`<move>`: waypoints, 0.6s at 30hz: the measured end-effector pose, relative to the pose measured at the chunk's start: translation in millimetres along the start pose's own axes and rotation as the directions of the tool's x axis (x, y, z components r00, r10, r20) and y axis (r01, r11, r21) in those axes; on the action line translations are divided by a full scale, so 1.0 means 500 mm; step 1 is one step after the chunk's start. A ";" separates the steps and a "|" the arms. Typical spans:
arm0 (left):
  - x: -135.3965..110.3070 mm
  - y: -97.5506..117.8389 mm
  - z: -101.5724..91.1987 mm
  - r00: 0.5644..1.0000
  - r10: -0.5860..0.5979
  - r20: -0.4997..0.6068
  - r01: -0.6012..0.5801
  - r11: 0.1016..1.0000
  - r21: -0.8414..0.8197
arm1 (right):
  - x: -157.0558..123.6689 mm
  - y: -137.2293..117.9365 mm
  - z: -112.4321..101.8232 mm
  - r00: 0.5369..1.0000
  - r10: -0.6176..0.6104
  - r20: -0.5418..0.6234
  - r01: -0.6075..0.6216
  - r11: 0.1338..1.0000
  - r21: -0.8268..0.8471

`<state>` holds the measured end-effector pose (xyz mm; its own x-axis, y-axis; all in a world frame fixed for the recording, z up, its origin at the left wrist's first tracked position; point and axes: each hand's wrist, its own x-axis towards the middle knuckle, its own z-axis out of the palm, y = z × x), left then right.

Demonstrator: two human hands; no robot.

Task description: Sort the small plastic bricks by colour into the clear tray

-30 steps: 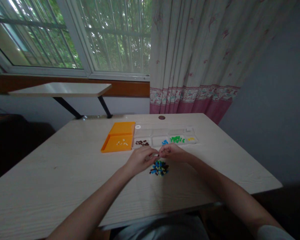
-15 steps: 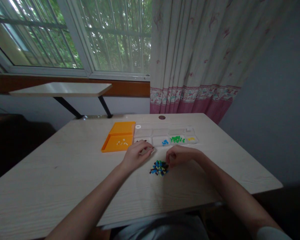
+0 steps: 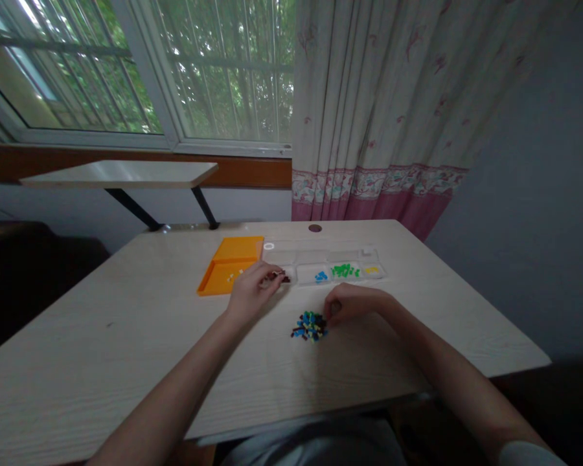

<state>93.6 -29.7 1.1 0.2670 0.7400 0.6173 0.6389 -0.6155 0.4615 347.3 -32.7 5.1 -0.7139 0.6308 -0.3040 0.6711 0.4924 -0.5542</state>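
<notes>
A small heap of mixed blue, green, dark brown and pale yellow beads (image 3: 309, 325) lies on the table. My right hand (image 3: 347, 303) is at the heap's right edge, fingers curled together; what they pinch, if anything, is hidden. Over the left compartment of a clear plastic tray (image 3: 307, 282) is my left hand (image 3: 253, 285), its fingertips closed above the dark brown pieces (image 3: 285, 278) there. Anything between those fingertips is too small to make out. Further right in the tray are blue pieces (image 3: 321, 276), green pieces (image 3: 344, 270) and yellow pieces (image 3: 370, 270), each in its own compartment.
An open orange case (image 3: 238, 248) with a few white pieces (image 3: 230, 278) stands left of the tray, partly behind my left hand. A raised shelf (image 3: 126, 172) on black legs is at the back left. Near the rear edge, the table (image 3: 126, 336) has a round hole (image 3: 315, 228).
My left hand has moved left and slightly away from me, from near the heap to the compartment with dark brown pieces. My right hand has barely shifted.
</notes>
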 end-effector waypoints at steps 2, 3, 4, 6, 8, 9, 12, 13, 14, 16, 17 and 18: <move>0.003 -0.027 0.000 0.995 -0.091 0.027 0.088 0.990 0.108 | 0.000 0.002 -0.002 1.000 0.001 -0.005 -0.001 1.000 -0.021; 0.004 -0.040 0.000 0.991 -0.124 0.043 0.116 0.980 0.163 | 0.000 0.003 -0.002 1.000 0.007 -0.007 -0.007 1.000 -0.026; 0.005 -0.051 0.000 0.987 -0.146 0.063 0.130 0.969 0.211 | 0.000 0.003 -0.003 1.000 0.015 -0.010 -0.015 1.000 -0.027; 0.005 -0.068 -0.001 0.980 -0.163 0.114 0.126 0.951 0.284 | 0.000 0.005 -0.002 0.999 0.026 -0.019 -0.026 0.999 -0.026; 0.005 -0.074 -0.002 0.972 -0.174 0.158 0.113 0.935 0.336 | 0.000 0.006 -0.002 1.000 0.021 -0.017 -0.022 0.999 -0.025; 0.005 -0.075 -0.003 0.969 -0.181 0.171 0.110 0.928 0.356 | 0.000 0.007 -0.002 1.000 0.016 -0.013 -0.016 1.000 -0.026; 0.004 -0.073 -0.005 0.964 -0.192 0.182 0.108 0.914 0.392 | -0.001 0.006 -0.003 1.000 0.014 -0.008 -0.014 0.999 -0.035; 0.003 -0.072 -0.005 0.966 -0.182 0.183 0.100 0.917 0.387 | -0.001 0.006 -0.004 1.000 0.017 -0.012 -0.017 0.999 -0.035; 0.003 -0.072 -0.005 0.970 -0.163 0.181 0.086 0.924 0.372 | -0.001 0.006 -0.005 1.000 0.016 -0.023 -0.017 0.999 -0.030; 0.002 -0.069 -0.003 0.977 -0.110 0.180 0.049 0.948 0.314 | 0.000 0.004 -0.007 0.996 0.006 -0.089 -0.008 1.000 -0.013; 0.001 -0.066 -0.001 0.980 -0.084 0.181 0.032 0.962 0.272 | 0.001 0.003 -0.007 0.990 -0.003 -0.140 0.003 1.000 0.002; 0.000 -0.062 0.003 0.982 -0.058 0.180 0.017 0.975 0.221 | 0.002 0.002 -0.007 0.980 -0.011 -0.199 0.016 1.000 0.022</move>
<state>74.8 -10.5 -14.2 0.3553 0.8112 0.4644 0.7870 -0.5277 0.3196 347.7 -29.6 6.9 -0.6674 0.7318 -0.1378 0.6551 0.4889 -0.5760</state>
